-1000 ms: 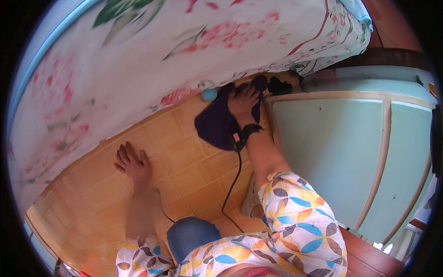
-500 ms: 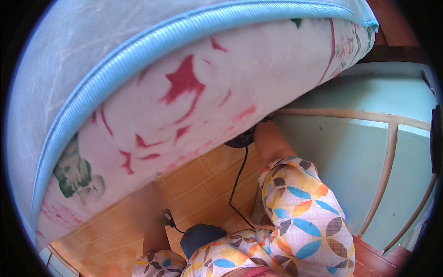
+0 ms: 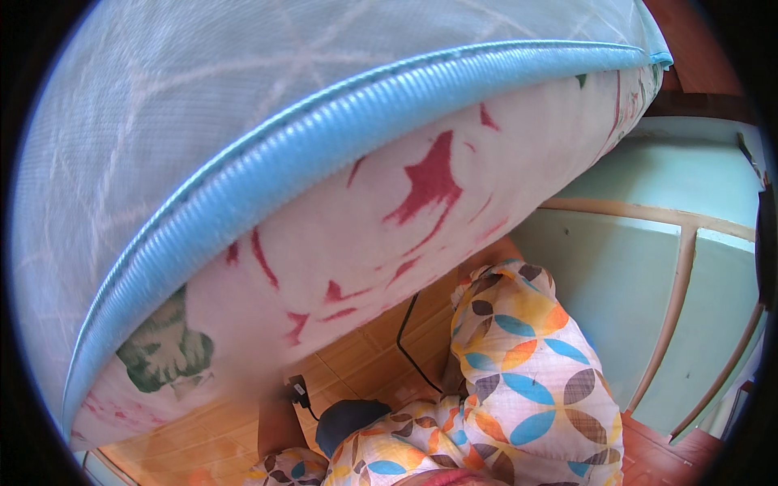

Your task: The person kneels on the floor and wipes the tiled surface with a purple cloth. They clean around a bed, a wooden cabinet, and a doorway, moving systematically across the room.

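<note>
A white mattress side with red and green floral print fills the middle, tilted across the view. Along its upper edge runs a light blue ribbed trim, with pale mesh netting above. My left hand is at the lower edge of the floral side; motion smears its fingers. Beside that wrist shows a small black plug-like piece on a thin cord. My right forearm reaches under the mattress edge, which hides the hand. A black cord runs down from that edge, left of my right sleeve.
Pale green wooden panels with brown strips stand at the right. Tan tiled floor shows below the mattress. A dark blue rounded thing is beside my patterned clothing, and reddish-brown floor lies at the lower right.
The floral side and blue trim have shifted down and right in view, covering my right hand and the dark round object near it. My left hand has moved slightly up against the fabric.
</note>
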`<state>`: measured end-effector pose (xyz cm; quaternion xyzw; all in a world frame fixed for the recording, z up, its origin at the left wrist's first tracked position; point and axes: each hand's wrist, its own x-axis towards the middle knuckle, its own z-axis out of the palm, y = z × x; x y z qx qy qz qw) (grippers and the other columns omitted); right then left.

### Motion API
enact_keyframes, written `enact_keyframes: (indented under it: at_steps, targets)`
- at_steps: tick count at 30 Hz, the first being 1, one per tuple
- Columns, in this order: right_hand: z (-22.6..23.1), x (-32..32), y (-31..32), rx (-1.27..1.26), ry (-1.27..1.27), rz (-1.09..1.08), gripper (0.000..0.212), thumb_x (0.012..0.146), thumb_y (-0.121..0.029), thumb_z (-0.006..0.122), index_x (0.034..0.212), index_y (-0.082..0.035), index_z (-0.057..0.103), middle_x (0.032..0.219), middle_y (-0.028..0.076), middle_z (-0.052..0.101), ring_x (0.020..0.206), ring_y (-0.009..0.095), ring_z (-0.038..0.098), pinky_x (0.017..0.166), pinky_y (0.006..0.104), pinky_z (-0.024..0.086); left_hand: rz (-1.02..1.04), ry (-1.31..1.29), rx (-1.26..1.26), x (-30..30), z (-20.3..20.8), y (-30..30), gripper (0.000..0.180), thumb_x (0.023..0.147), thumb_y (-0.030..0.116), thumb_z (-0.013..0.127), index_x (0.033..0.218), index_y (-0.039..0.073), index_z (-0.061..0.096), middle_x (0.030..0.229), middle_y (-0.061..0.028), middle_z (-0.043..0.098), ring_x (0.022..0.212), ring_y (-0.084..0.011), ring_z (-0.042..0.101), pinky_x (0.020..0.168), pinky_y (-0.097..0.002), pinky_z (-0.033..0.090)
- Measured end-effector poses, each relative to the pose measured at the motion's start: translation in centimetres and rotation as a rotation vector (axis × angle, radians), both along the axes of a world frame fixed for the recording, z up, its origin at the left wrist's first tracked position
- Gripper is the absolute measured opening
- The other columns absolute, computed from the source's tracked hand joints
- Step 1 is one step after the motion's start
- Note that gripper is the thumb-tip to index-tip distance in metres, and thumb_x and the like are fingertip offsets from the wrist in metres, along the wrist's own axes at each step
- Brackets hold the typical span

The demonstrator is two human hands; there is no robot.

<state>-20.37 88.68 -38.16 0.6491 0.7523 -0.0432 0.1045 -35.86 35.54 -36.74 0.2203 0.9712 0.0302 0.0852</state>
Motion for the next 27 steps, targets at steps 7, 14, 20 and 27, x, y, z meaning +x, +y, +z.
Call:
enact_keyframes:
  at_steps: [7, 14, 20, 27]
  targets:
    - [0.5, 2.1, -0.3, 0.005, 0.018, 0.057, 0.083, 0.092, -0.046, 0.052, 0.156, 0.002, 0.029, 0.163, 0.025, 0.024, 0.148, 0.053, 0.017, 0.117, 0.0683, 0.015, -0.069, 0.093, 0.044, 0.6, 0.9, -1.6, 0.070, 0.101, 0.045, 0.049, 0.151, -0.002, 0.036, 0.155, -0.0301, 0.033, 0.145, -0.0515, 0.021, 0.121, -0.0635, 0.009]
    - [0.5, 6.8, 2.1, 0.004, 0.036, 0.109, 0.081, 0.092, -0.044, 0.053, 0.156, 0.001, 0.031, 0.163, 0.025, 0.025, 0.149, 0.052, 0.018, 0.118, 0.0680, 0.015, 0.027, -0.042, -0.083, 1.4, 2.5, 0.8, 0.068, 0.100, 0.044, 0.049, 0.153, 0.002, 0.037, 0.157, -0.0262, 0.032, 0.147, -0.0469, 0.022, 0.120, -0.0645, 0.010]
    - [1.0, 5.8, 0.7, 0.023, 0.235, 0.384, 0.079, 0.092, -0.043, 0.053, 0.156, 0.000, 0.033, 0.163, 0.024, 0.026, 0.150, 0.051, 0.018, 0.119, 0.0678, 0.015, -0.072, 0.112, 0.091, 4.3, 3.8, 5.8, 0.068, 0.100, 0.044, 0.050, 0.158, 0.012, 0.034, 0.161, -0.0151, 0.034, 0.149, -0.0390, 0.025, 0.117, -0.0679, 0.012]
    - [5.6, 4.0, -13.2, -0.211, 0.328, 0.546, 0.086, 0.088, -0.032, 0.060, 0.157, 0.004, 0.025, 0.164, 0.024, 0.024, 0.150, 0.050, 0.016, 0.120, 0.0627, 0.013, -0.016, 0.101, 0.111, -0.8, 1.6, 10.0, 0.065, 0.101, 0.045, 0.048, 0.157, 0.015, 0.035, 0.161, -0.0140, 0.033, 0.150, -0.0365, 0.025, 0.116, -0.0694, 0.015]
